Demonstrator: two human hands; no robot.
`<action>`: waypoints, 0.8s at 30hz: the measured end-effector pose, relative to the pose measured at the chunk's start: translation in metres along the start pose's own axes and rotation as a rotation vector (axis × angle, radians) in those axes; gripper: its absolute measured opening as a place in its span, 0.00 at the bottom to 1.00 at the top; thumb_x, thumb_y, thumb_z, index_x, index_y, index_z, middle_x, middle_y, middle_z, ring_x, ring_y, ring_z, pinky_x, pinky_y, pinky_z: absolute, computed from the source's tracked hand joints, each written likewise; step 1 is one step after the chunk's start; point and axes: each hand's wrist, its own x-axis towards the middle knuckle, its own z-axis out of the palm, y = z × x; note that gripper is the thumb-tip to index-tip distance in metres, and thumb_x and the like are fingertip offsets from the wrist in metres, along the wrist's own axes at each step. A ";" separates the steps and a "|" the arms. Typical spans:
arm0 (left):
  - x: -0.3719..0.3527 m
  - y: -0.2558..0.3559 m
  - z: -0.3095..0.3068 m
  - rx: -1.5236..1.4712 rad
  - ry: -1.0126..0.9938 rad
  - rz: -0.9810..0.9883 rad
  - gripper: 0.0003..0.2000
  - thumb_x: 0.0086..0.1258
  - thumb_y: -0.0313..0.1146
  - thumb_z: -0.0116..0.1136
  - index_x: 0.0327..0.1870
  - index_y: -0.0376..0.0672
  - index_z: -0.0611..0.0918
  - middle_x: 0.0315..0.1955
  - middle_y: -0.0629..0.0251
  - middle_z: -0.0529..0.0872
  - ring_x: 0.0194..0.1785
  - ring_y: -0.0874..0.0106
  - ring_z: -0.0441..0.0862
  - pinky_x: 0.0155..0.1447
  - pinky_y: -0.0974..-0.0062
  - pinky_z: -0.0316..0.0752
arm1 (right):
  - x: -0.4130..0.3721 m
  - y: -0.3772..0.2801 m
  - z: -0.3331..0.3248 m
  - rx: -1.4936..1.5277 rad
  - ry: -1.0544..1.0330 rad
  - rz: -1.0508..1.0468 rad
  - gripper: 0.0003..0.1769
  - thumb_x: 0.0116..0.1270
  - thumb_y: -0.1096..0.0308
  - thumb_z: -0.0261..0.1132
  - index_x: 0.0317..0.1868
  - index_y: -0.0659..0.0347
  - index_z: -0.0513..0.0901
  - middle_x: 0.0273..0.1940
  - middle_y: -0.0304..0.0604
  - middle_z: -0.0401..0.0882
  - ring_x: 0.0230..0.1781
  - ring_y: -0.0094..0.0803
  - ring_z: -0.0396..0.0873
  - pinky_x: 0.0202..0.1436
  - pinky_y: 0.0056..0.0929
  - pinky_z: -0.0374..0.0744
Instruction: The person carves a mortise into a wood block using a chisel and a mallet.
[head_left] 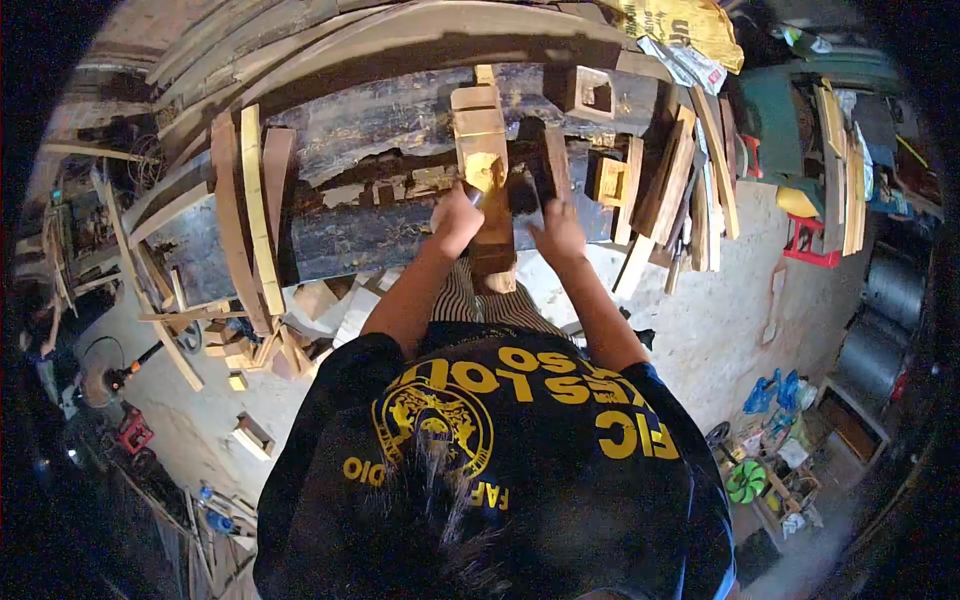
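Observation:
On the worn dark workbench [340,235], a long wooden workpiece [482,125] lies pointing away from me, with its near end over my lap. A brightly lit patch shows on it just beyond my left hand [458,220]. That hand is closed at the workpiece's left edge around a small tool with a shiny end [475,198]; its kind is unclear. Right of the workpiece, my right hand [560,235] is closed around a slim dark tool [545,185], partly hidden by the fingers. A brown wooden piece [556,160] lies just beyond the right hand.
Brown and pale wooden strips [258,210] lean across the bench's left end. More strips [665,190] lie at its right. A hollow wooden block [590,92] and a small yellow block [610,182] sit toward the right. Curved planks [400,40] line the far side. Offcuts [240,345] litter the floor.

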 end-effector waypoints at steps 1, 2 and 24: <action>0.001 0.002 0.000 0.042 -0.034 -0.045 0.28 0.54 0.31 0.55 0.59 0.42 0.66 0.44 0.48 0.80 0.47 0.54 0.79 0.50 0.61 0.74 | 0.005 -0.008 0.004 0.020 -0.125 -0.086 0.35 0.53 0.51 0.66 0.52 0.68 0.66 0.46 0.62 0.72 0.47 0.55 0.74 0.47 0.46 0.74; 0.001 0.004 -0.001 0.083 -0.071 -0.090 0.26 0.54 0.31 0.55 0.58 0.42 0.67 0.45 0.49 0.80 0.48 0.54 0.78 0.51 0.61 0.74 | 0.013 -0.015 0.007 0.041 -0.251 -0.169 0.36 0.53 0.50 0.66 0.53 0.67 0.66 0.44 0.62 0.73 0.46 0.54 0.75 0.47 0.46 0.75; 0.057 -0.059 0.139 -0.117 0.097 -0.087 0.41 0.53 0.56 0.60 0.66 0.51 0.57 0.50 0.53 0.75 0.48 0.59 0.80 0.47 0.64 0.77 | 0.061 -0.025 0.004 -0.328 -0.655 -0.423 0.26 0.51 0.37 0.61 0.41 0.46 0.81 0.33 0.40 0.82 0.36 0.40 0.80 0.36 0.39 0.75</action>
